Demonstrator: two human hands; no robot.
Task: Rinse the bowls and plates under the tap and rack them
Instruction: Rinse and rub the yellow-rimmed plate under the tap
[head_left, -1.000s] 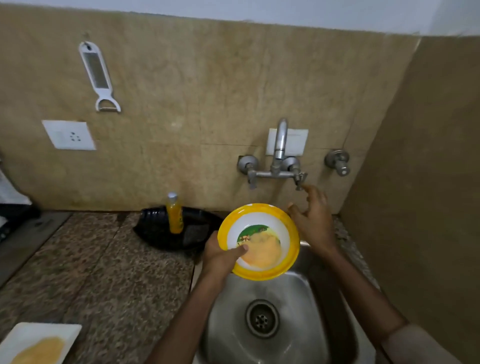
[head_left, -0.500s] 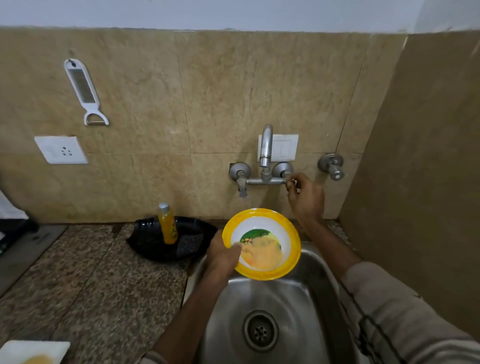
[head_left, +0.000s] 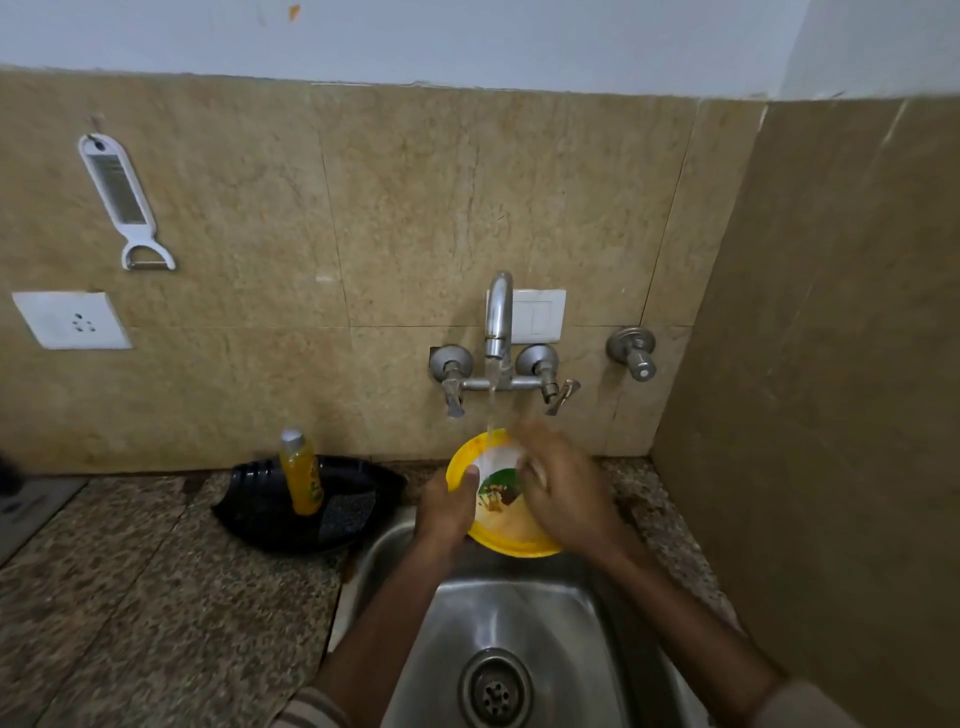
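Yellow rim, white inside, a green picture on the bottom: that's the bowl (head_left: 500, 499), held tilted over the back of the sink (head_left: 519, 613), right under the tap (head_left: 498, 322). About half of it is covered. The right hand (head_left: 563, 499) lies across its right side, and it's a smear of motion blur, so there's no telling whether those fingers are straight or curled. The left hand (head_left: 447, 512) is clearer: it grips the left edge with the thumb hooked over the rim, and the other fingers are hidden behind the bowl. Some brownish gunk sits on the picture, hard to make out. A thin stream of water (head_left: 491, 405) lands on the far rim. Both forearms run off the bottom edge, and a bit of striped sleeve (head_left: 311, 709) is cut off there.

The sink is dull steel, rounded, with a round drain (head_left: 496, 688). The counter (head_left: 156, 597) is speckled granite, and the wall (head_left: 415, 208) is big beige tiles. Left of the sink sits a glossy black tray (head_left: 249, 512) holding an orange bottle (head_left: 301, 475) with a silvery cap and a dark, rough pad (head_left: 347, 512). A white plastic peeler (head_left: 124, 202) hangs on the wall above a white socket (head_left: 70, 319).
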